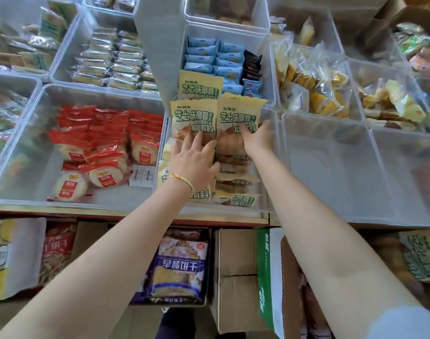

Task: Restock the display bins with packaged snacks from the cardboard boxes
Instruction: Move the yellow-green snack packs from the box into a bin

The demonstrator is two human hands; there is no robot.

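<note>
Both of the person's arms reach forward into the clear plastic display bin (270, 167) at the middle of the surface. The left hand (193, 162), with a thin yellow-and-orange bracelet (184, 179) at its wrist, lies with straight, spread fingers flat against the stack of pale yellow snack packets with green lettering (233, 199) in that bin, its fingertips touching the upright left packet (193, 118); its grip holds nothing. The right hand (256, 137) has its grip closed on the upright right packet (238, 113), thumb on the front face and fingers behind. A third packet of the same kind (199, 86) stands just behind these two, leaning against the bin of small blue wrapped snacks (209, 57).

To the left, a wide clear bin (18, 143) holds red-and-white round cake packets (99, 143), some standing in rows, some lying loose. To the right are two clear bins (331, 167) and, beyond them, bins of yellow pastries in clear wrap (314, 89).

Below the surface edge, on the floor, a brown cardboard box (233, 277) sits between a purple-and-yellow biscuit bag (179, 270) and a green-and-white carton flap (267, 277). At the far right lies another green-lettered packet (419, 258).
</note>
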